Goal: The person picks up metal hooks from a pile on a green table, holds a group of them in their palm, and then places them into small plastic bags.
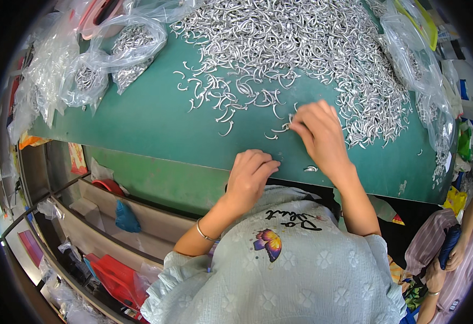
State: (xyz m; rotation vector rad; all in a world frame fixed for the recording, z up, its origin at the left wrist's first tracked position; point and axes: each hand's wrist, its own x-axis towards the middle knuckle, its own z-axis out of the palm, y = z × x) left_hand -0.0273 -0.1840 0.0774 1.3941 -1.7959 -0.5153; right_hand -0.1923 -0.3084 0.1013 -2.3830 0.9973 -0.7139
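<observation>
Small curved silver metal pieces [296, 38] lie in a broad heap over the far part of the green tabletop [139, 124]. My right hand [320, 132] is bent down over the table at the heap's near edge. Its fingertips are closed beside a few loose curved pieces [276, 131], and what they pinch is hidden. Near the table's front edge rests my left hand [251, 175], its fingers curled in; anything inside them is out of sight. One single piece [311, 169] lies by the edge, below my right hand.
Clear plastic bags [131, 51] of similar pieces stand at the far left, and another bag [414, 59] lies along the right. Below the left edge are shelves with a red plastic container [118, 281]. At the lower right, another person's hands [446, 265] hold a dark object.
</observation>
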